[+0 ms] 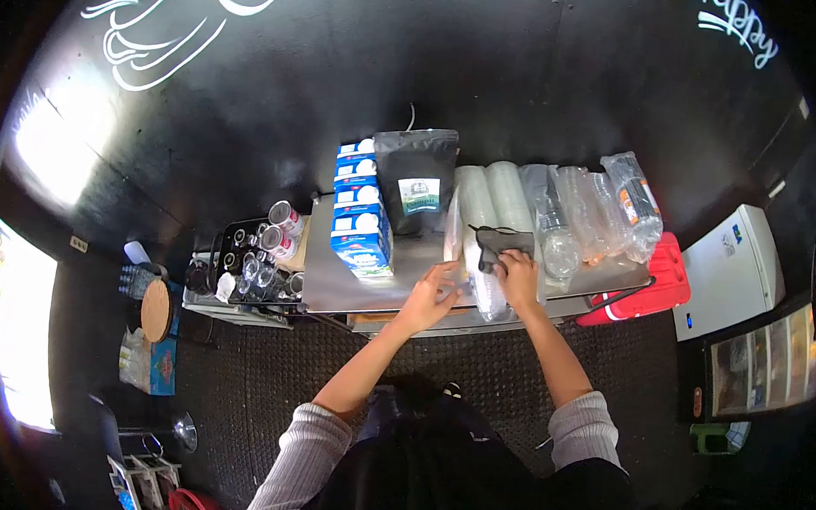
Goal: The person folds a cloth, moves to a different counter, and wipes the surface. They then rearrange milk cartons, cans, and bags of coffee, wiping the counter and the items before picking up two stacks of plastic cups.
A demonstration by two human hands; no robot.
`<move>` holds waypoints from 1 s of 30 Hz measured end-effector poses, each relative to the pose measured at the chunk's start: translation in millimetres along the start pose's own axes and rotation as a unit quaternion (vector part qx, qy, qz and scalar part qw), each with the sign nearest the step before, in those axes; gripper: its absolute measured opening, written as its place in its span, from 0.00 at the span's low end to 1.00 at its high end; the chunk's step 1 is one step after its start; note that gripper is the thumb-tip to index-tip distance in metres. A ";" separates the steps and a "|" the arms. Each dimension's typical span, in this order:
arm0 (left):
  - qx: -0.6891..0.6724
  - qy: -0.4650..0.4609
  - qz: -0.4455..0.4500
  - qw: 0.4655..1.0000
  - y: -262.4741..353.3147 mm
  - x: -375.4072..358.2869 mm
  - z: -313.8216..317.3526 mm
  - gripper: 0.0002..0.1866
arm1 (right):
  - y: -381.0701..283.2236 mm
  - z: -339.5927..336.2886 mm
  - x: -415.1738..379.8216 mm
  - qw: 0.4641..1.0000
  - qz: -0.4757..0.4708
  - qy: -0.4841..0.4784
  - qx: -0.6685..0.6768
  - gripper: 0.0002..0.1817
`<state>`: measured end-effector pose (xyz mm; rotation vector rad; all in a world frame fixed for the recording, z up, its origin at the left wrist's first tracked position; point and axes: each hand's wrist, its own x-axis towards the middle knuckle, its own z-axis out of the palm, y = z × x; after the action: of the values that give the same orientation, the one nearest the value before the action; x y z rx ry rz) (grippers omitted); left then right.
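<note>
My right hand (518,281) is closed on a dark grey cloth (496,241), which lies bunched over the near end of the plastic-wrapped stacks. My left hand (432,299) is at the front edge of the metal table (335,293), fingers apart, fingertips beside a clear plastic sleeve (487,296). Just behind the cloth lie sleeves of clear cups (511,194). To the left stand a black pouch (417,179) with a green-and-white label and a row of blue-and-white cartons (362,226).
More wrapped cups (565,247) and a bag of black lids (632,200) lie on the right. Beyond are a red cooler box (663,273) and a white fridge (726,271). On the left, a black tray (217,253) holds glasses and cans (278,241). A black wall (486,69) rises behind.
</note>
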<state>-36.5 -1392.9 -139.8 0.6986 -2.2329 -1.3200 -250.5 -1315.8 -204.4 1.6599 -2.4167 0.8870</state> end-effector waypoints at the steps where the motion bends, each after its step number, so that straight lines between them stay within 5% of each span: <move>1: 0.001 0.007 -0.004 1.000 1.0 -1.5 -1.6 0.26 | 4.2 0.4 2.1 1.000 -0.007 -0.004 0.003 0.11; 5: -0.034 0.023 -0.014 0.999 12.3 -8.7 -12.2 0.23 | -2.6 -17.3 19.2 0.958 0.128 0.080 0.245 0.10; 9: -0.145 0.032 -0.021 0.989 13.3 -15.1 -23.2 0.22 | -48.4 -50.0 24.2 0.897 0.089 0.173 0.397 0.11; 11: -0.188 0.036 -0.020 0.981 13.5 -21.2 -28.8 0.27 | -81.4 -61.6 18.4 0.818 0.110 0.051 0.562 0.11; 15: -0.327 0.045 -0.051 0.943 7.4 -39.5 -62.4 0.34 | -156.1 -62.3 14.5 0.786 0.070 -0.134 0.599 0.11; 21: -0.309 0.087 -0.136 0.937 -35.3 -94.3 -174.9 0.19 | -253.7 1.8 8.3 0.827 0.096 -0.166 0.529 0.12; 23: -0.307 0.114 -0.089 0.941 -58.9 -108.6 -205.6 0.17 | -272.5 40.0 1.3 0.817 0.114 -0.217 0.523 0.13; 27: -0.285 0.141 -0.052 0.947 -110.3 -109.2 -246.7 0.17 | -315.2 99.1 5.9 0.847 0.156 -0.189 0.471 0.12; 29: -0.275 0.146 -0.068 0.948 -130.9 -85.6 -269.5 0.20 | -331.9 122.2 30.8 0.901 0.085 -0.054 0.422 0.13; 30: -0.247 0.149 -0.068 0.955 -150.2 -67.5 -279.5 0.23 | -337.2 129.6 45.2 0.913 0.118 -0.077 0.384 0.16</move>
<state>214.6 -1597.5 -158.8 0.8035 -1.5531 -1.6304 59.2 -1501.0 -155.4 1.6763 -2.5785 2.0236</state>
